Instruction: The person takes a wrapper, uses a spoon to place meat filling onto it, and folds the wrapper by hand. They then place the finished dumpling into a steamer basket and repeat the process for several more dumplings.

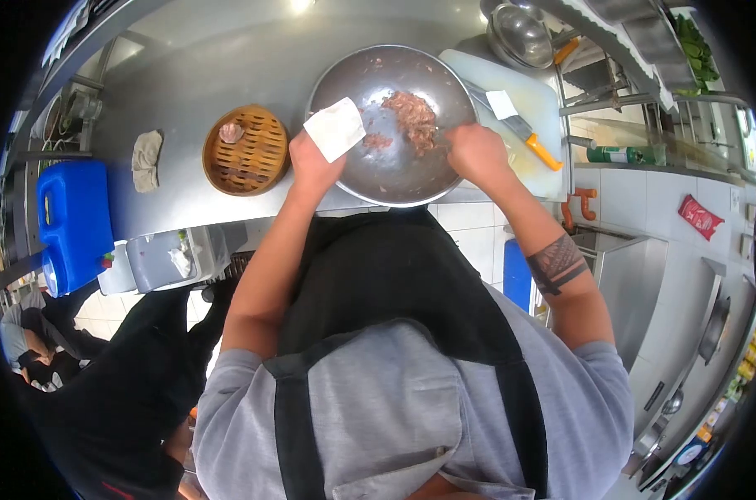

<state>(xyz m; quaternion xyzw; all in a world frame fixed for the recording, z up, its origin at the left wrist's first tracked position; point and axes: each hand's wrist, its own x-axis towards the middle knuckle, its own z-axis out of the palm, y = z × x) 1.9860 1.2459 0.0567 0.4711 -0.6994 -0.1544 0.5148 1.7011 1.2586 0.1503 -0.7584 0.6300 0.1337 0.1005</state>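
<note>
Facing the near rim of a steel bowl (338, 87), a black apron (370, 275) is worn over a grey shirt (395, 400). At the bowl's left rim, a white square sheet (335, 130) is held by the left hand (315, 165); its fingertips are hidden by the sheet, so whether they are spread or pinching cannot be told. At the bowl's right rim, the right hand (478, 155) is closed, its fingers curled together around what looks like a thin implement (438, 129), mostly covered by the hand. Inside the bowl, a mound of raw minced meat (413, 118) is gathered right of centre, and smaller bits are smeared across the wall.

Just left of the bowl, a single pale, pleated dumpling (230, 132) is held in a round bamboo steamer (251, 162), toward its upper left. Just right of the bowl, a pale cutting board (532, 87) is occupied by an orange-handled knife (523, 132), its blade crossed by another white square (501, 104). Farther left of the bowl, beyond the steamer, a folded cloth (147, 161) is laid; farther still, a blue jug (78, 212) is seen. Beyond the bowl to the upper right, metal bowls (520, 35) are stacked.
</note>
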